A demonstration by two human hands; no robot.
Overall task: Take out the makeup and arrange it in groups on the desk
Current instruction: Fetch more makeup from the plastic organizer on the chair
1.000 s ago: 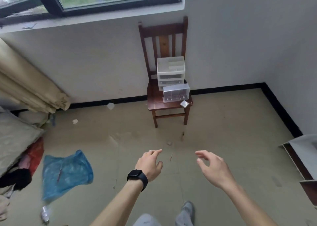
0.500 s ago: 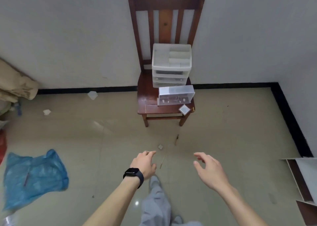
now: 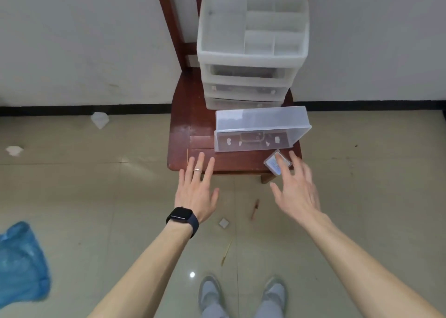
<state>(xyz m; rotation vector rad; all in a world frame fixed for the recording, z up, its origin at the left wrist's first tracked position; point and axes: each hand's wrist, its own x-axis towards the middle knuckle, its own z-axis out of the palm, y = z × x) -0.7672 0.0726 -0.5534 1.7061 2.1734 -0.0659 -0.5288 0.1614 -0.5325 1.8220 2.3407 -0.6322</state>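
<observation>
Both hands have come forward since a second ago, and the chair (image 3: 183, 134) now fills the middle of my view, far closer than before. My left hand (image 3: 196, 192) hovers over the front edge of the seat with its fingers spread and straight, holding nothing. My right hand (image 3: 298, 192) is just as loose and spread at the seat's front right corner. Its fingers reach over a small square case (image 3: 274, 166) lying there, but motion blur keeps me from telling whether they touch it. Behind the case on the seat lies a clear box (image 3: 260, 124), with a few pale bits and a darker shape inside that I can't identify. At the back of the seat stands the organizer (image 3: 251, 57). Dark contents show dimly through its frosted drawers, too murky to name. The chair's back is cut off by the top edge.
</observation>
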